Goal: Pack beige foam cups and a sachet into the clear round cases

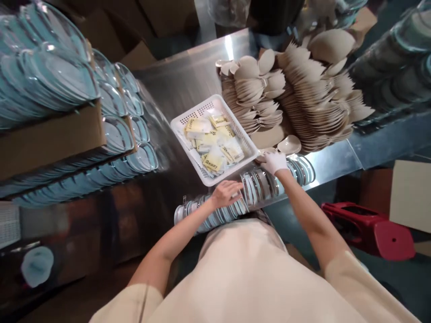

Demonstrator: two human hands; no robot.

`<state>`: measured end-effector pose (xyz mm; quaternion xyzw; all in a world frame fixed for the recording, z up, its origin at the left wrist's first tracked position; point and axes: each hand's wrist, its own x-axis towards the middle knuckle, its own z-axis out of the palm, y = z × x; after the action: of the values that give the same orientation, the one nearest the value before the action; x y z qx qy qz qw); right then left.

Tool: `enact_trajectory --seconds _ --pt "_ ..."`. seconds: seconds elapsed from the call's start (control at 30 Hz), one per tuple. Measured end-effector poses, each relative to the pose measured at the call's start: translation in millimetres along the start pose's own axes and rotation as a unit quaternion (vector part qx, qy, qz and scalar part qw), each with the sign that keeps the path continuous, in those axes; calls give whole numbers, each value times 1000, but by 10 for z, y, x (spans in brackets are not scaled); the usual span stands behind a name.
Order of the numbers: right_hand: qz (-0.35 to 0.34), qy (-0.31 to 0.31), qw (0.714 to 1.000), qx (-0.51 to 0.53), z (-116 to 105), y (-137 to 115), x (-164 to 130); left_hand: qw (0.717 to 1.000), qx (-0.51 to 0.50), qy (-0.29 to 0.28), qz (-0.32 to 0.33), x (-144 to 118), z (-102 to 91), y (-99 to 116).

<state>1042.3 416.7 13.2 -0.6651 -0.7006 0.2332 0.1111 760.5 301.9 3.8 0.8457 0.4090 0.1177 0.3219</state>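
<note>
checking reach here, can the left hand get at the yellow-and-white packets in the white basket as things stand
Probably yes: the left hand is just beside the near side of the white basket, which is open on top, and nothing seems to cover the yellow-and-white packets inside.

Illumination is uneven: brighter centre, dim periphery. The desk reflects glare near its far edge. Outer regions appear blurred and stretched.

A white glare streaks the shiny silver metal bench; beside it, a red plastic stool and dark greenish floor.
</note>
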Motion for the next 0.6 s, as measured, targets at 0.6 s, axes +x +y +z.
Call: enact_trajectory --seconds 0.6 --pt "-104 40 960 255 -708 188 -1169 759 -365 359 -402 924 -245 -335"
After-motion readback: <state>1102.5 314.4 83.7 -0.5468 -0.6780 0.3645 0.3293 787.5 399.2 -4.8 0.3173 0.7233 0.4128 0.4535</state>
